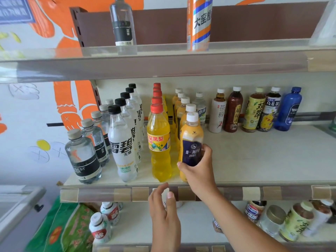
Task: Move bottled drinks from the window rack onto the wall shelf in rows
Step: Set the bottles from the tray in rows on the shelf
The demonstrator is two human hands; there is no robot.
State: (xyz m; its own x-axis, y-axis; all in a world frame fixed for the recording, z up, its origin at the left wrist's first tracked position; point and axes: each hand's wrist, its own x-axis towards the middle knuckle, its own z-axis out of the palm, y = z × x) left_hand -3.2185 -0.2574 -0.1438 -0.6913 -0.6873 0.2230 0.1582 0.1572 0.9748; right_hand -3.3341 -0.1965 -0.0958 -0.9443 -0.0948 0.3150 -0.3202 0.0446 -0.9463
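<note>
Wall shelf [254, 160]: right hand [198, 168] grip curled round milk-tea bottle [190, 135]; left hand [163, 211] relaxed, empty.

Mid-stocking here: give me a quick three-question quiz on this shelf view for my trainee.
1. True or false: the left hand holds a bottle.
2. The right hand grips the front bottle of which row? A) black caps B) red caps C) white caps
3. Fill in: on the middle shelf, the blue bottle stands at the ___ end of the back line.

Key: 1 false; 2 C; 3 right.
</note>
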